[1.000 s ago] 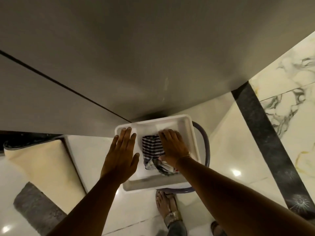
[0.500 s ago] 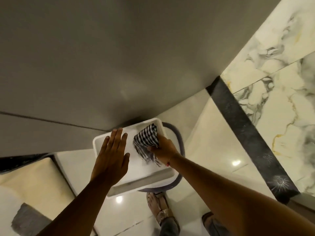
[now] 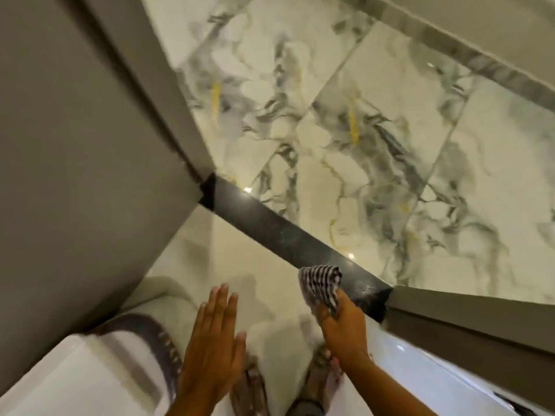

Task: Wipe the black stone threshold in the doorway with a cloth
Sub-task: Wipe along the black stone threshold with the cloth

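Note:
The black stone threshold [image 3: 270, 226] runs diagonally across the floor from the grey wall corner at mid-left to the door frame at lower right. My right hand [image 3: 342, 328] grips a black-and-white striped cloth [image 3: 322, 285], which hangs in the air over the threshold's near right end. Whether the cloth touches the stone I cannot tell. My left hand [image 3: 213, 346] is flat with fingers extended and holds nothing, hovering over the cream floor to the left of the cloth.
Grey-veined marble tiles [image 3: 375, 145] lie beyond the threshold. A grey wall [image 3: 75, 160] fills the left. A grey door frame [image 3: 465, 325] stands at lower right. A white tub [image 3: 75, 379] on a dark ring sits at lower left. Sandalled feet [image 3: 321, 376] show below my hands.
My right hand has lifted the striped cloth out of the white tub and carried it rightward over the threshold. The view swung right; the tub now lies at lower left.

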